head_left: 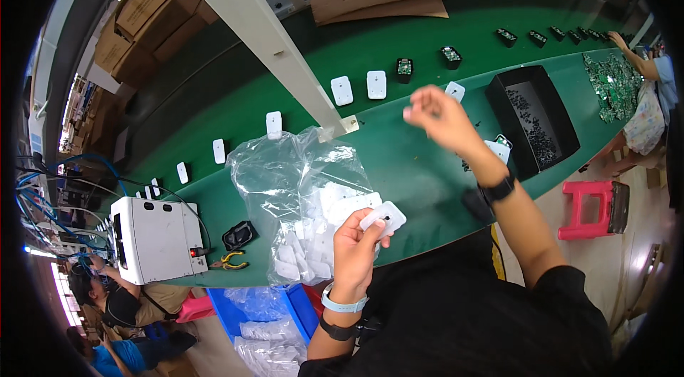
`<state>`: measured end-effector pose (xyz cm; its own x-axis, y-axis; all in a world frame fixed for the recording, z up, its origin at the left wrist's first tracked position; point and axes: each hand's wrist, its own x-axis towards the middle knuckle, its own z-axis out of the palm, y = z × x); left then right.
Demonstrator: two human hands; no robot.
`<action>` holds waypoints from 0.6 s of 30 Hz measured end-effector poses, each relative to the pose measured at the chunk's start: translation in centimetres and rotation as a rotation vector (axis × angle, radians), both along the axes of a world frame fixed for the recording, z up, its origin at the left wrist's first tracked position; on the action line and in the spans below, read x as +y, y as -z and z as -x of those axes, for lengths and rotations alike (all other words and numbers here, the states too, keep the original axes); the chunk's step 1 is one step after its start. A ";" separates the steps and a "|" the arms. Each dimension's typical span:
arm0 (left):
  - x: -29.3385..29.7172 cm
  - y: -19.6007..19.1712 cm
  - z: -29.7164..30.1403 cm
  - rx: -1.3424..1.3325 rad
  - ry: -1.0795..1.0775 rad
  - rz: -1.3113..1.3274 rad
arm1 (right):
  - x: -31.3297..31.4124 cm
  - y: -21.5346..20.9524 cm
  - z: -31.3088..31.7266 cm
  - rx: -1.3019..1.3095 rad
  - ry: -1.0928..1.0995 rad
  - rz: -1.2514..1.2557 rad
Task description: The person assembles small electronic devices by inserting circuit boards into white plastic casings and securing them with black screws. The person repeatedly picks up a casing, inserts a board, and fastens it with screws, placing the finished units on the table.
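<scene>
My left hand (360, 245) grips a white plastic cover (385, 217), thumb on top, above the near part of the green bench. Just left of it, a clear plastic bag (267, 170) spills many similar white covers (303, 238). My right hand (445, 121) is raised over the bench, its fingers loosely curled and the thumb apart, with nothing visible between them. Beyond it lies a white housing (454, 91), partly hidden by the hand. Beside my right wrist sits another white housing (497, 152) with a green circuit board (504, 140) at its edge.
A black tray (570, 138) of small black parts stands to the right, before a heap of circuit boards (613, 85) and a co-worker's hand (617, 39). White covers and black housings (450, 57) line the green belt. A white post (271, 42), pliers (229, 261) and machine (160, 240) stand left.
</scene>
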<state>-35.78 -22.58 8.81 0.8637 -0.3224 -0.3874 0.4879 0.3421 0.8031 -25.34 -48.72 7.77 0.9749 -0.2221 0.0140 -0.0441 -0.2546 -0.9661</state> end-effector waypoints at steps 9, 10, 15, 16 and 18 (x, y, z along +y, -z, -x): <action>3.0 0.8 0.1 0.058 0.046 0.148 | -2.1 7.6 -12.7 -0.057 0.215 0.717; 3.1 0.7 -0.1 0.059 0.049 0.155 | -2.3 7.9 -12.9 -0.011 0.236 0.679; 3.5 0.8 -0.6 0.006 0.085 0.211 | -3.1 6.4 -11.5 -0.203 0.279 0.572; 3.5 0.6 -0.5 -0.019 0.089 0.217 | -2.6 5.3 -10.4 -0.298 0.247 0.508; 3.2 0.7 -0.7 0.006 0.068 0.303 | -1.0 2.1 -6.1 -0.327 0.189 0.215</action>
